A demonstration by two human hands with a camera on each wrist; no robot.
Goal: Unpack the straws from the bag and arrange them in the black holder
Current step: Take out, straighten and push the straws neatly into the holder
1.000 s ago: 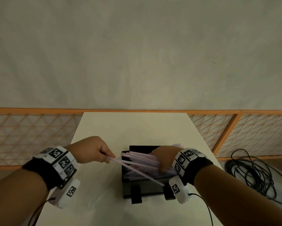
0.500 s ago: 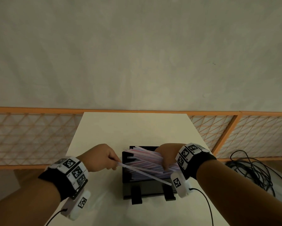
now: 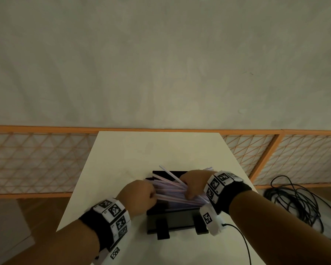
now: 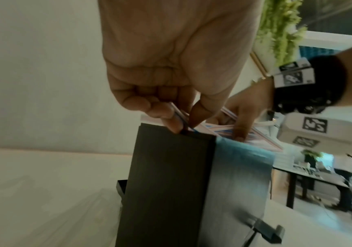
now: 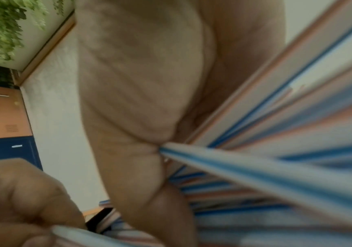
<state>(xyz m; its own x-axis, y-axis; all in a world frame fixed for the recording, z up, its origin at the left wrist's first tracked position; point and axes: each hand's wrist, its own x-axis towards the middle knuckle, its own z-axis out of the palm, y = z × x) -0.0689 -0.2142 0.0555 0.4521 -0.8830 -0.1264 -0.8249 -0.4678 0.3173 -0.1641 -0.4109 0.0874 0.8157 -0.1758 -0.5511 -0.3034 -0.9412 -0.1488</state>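
The black holder [image 3: 172, 217] stands on the white table [image 3: 157, 150], near its front. A fanned pile of pink-and-blue striped straws [image 3: 172, 189] lies in its top, some sticking out past the back rim. My left hand [image 3: 154, 195] pinches the straw ends at the holder's left edge, seen close up in the left wrist view [image 4: 183, 123] above the dark holder wall [image 4: 171, 183]. My right hand [image 3: 187, 192] lies over the pile's right side with its thumb under some straws [image 5: 276, 158], holding them. No bag is in view.
An orange lattice fence [image 3: 36, 163] runs behind and beside the table. A coil of black cable [image 3: 294, 199] lies on the floor to the right. A thin cable [image 3: 243, 240] trails from my right wrist over the table's front right.
My left hand moved right to the holder's left edge, bringing the long straw it pinched into the pile. The straws now lie more bunched under my right hand.
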